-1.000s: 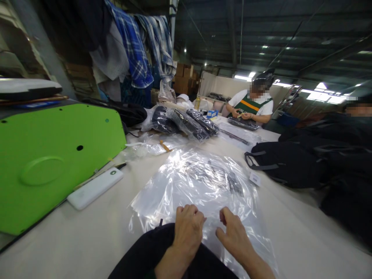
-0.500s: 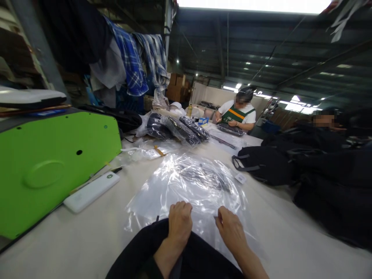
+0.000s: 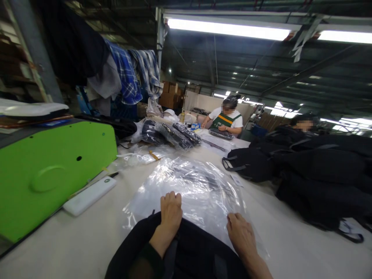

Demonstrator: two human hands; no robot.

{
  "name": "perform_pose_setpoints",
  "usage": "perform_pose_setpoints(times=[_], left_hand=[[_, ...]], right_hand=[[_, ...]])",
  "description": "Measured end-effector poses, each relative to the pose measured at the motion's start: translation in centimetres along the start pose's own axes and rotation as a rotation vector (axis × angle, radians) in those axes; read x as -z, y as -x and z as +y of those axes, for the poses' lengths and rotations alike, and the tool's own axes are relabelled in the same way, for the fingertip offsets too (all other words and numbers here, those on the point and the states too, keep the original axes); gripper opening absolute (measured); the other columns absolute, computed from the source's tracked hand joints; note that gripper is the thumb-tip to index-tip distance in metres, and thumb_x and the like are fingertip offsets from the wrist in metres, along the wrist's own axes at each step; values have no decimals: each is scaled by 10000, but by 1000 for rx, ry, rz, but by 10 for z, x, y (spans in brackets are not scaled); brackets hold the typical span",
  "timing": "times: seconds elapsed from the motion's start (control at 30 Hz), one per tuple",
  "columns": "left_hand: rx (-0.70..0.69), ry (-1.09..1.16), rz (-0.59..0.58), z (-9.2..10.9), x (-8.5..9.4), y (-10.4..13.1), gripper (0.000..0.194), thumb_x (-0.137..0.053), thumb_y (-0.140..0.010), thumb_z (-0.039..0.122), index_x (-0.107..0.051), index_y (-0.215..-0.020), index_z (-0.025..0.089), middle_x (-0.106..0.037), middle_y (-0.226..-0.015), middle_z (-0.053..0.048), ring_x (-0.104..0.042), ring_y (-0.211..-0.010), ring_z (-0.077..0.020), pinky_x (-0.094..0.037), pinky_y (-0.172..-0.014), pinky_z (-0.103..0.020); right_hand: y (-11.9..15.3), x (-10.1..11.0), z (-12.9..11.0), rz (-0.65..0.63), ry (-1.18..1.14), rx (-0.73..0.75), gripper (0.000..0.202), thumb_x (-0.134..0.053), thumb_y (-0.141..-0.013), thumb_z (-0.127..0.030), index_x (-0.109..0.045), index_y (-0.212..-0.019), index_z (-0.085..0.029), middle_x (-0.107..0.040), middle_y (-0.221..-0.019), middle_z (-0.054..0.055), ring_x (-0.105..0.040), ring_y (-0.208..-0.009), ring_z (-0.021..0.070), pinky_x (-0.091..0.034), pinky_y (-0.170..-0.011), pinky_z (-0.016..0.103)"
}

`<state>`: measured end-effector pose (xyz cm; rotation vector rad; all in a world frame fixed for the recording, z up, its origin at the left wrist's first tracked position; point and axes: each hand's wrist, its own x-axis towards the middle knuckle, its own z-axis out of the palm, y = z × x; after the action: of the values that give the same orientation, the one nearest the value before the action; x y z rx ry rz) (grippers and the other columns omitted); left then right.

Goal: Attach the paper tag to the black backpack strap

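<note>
Both hands [image 3: 171, 211] on plastic bag [image 3: 192, 190]

Packing table [image 3: 72, 240], seen from the worker's seat.
Plastic bag [image 3: 192, 186] lies centre; machine housing [image 3: 52, 170] left, backpacks [image 3: 319, 174] right, bagged goods [image 3: 171, 133] behind.

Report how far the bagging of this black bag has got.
Done: several wrapped dark items already lie stacked at the table's far end. In hand: the left hand and right hand rest at the near edge of a clear plastic bag, with the black bag lying just short of it, still outside. Left: unwrapped black bags are piled to the right.
</note>
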<state>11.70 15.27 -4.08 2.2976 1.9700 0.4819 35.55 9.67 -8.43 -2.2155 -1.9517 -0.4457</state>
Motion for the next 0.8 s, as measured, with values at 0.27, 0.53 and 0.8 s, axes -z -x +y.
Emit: perform_pose_setpoints(times=[0.27, 0.53, 0.8], left_hand=[[68, -126, -69, -29, 19, -9, 385, -286, -810, -15, -622, -932, 129, -626, -950, -145, -564, -954, -284, -358, -777, -380], [115, -170, -245, -84, 22, -15, 320, -343, -809, 14, -631, -865, 141, -651, -939, -123, -602, -918, -252, -391, -697, -303], [199, -78, -162, -86, 29, -9, 343, -296, -814, 29, -614, -818, 155, -626, -927, -143, -551, -1012, -307, -399, -726, -333]], right_hand=[[18, -2, 16, -62, -134, -84, 283, -390, -789, -78, -629, -859, -213, -676, -873, 65, -651, -781, 211, -418, -719, 328], [72, -13, 45, -40, -347, -146, 307, -349, -843, -313, -651, -833, -260, -665, -799, 20, -655, -675, 199, -500, -640, 332], [93, -4, 54, 54, -482, -274, 303, -427, -812, -460, -654, -864, -266, -686, -867, 38, -662, -776, 214, -526, -698, 317]])
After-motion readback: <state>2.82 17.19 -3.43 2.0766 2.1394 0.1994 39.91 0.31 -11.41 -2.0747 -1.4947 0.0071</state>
